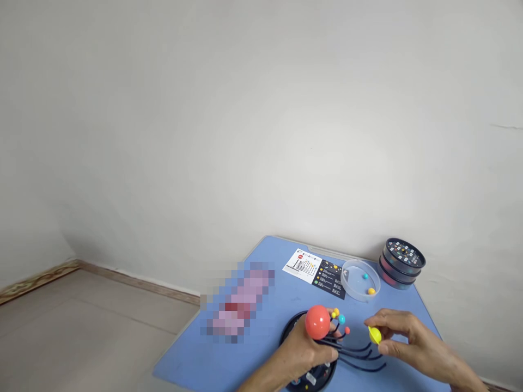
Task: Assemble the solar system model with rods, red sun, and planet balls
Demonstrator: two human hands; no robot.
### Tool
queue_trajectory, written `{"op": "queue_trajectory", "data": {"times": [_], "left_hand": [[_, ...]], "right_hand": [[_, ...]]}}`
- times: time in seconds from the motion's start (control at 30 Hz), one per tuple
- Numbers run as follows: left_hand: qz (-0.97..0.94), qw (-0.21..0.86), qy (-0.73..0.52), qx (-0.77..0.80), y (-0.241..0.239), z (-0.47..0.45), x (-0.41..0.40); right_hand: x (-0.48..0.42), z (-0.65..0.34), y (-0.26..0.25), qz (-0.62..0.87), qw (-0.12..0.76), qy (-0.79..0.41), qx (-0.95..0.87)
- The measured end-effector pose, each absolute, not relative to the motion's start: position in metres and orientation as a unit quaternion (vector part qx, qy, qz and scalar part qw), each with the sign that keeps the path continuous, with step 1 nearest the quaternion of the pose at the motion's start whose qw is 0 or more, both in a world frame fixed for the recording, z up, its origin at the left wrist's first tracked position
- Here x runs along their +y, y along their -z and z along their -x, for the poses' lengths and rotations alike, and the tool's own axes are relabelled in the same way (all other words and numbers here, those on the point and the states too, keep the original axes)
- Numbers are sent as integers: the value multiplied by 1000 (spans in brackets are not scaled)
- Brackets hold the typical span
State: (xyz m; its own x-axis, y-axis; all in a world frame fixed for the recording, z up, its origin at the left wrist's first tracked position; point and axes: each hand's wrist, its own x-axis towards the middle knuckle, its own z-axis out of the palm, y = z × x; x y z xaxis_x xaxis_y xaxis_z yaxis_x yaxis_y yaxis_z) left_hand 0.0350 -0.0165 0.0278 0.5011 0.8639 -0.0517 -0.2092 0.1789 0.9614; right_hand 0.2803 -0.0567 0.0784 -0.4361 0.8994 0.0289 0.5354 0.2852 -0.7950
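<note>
My left hand is closed around the middle of a solar system model, just below its large red ball. Several curved black arms fan out to the right from under that ball. Small balls sit on some arm ends: yellow-orange ones, a teal ball and a small red ball. Beneath the hand lies a round black base, partly hidden. Between thumb and fingers, my right hand pinches a yellow ringed planet ball, close to the bare arm tips.
Behind the model, a clear round tray holds a teal ball and an orange ball. A printed instruction sheet lies to its left. Stacked round black cases stand by the wall. A pixelated pink item is on the blue table.
</note>
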Motion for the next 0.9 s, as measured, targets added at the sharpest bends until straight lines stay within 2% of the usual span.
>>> {"op": "queue_trajectory", "data": {"times": [0.9], "left_hand": [[-505,686,-374,367,-32,-38,-17]], "right_hand": [[-56,-273,-81,468,224,-406,-753]]}}
